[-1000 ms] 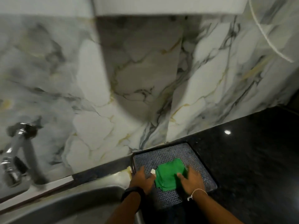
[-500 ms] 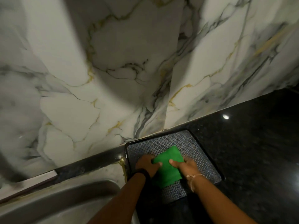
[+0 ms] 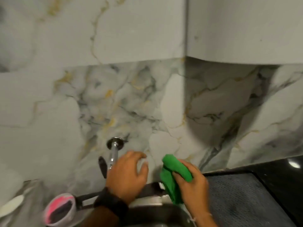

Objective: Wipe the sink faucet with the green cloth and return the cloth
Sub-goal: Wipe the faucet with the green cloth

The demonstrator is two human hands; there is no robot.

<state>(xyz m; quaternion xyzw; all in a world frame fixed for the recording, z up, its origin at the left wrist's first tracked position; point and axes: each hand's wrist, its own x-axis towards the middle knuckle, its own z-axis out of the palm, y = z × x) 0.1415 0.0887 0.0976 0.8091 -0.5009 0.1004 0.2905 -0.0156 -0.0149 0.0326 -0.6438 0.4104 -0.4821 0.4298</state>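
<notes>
The chrome faucet [image 3: 114, 153] juts out of the marble wall above the sink, its lower part hidden behind my left hand [image 3: 127, 175]. That hand hovers just in front of the faucet with fingers spread and nothing in it. My right hand [image 3: 191, 181] is closed around the bunched green cloth [image 3: 172, 174], lifted in the air to the right of the faucet, over the sink's right rim. The dark patterned tray [image 3: 242, 199] where the cloth lay sits on the black counter to the right and holds nothing.
The steel sink [image 3: 157, 210] lies below my hands. A pink and white cup-like item [image 3: 59, 208] stands at the sink's left edge, with a white utensil [image 3: 12, 204] beside it. The black counter [image 3: 287, 174] runs off to the right. An upper cabinet [image 3: 246, 30] hangs overhead.
My right hand has lifted the green cloth off the tray and carried it left toward the faucet. My left hand let go and moved up to the faucet. The view swung left.
</notes>
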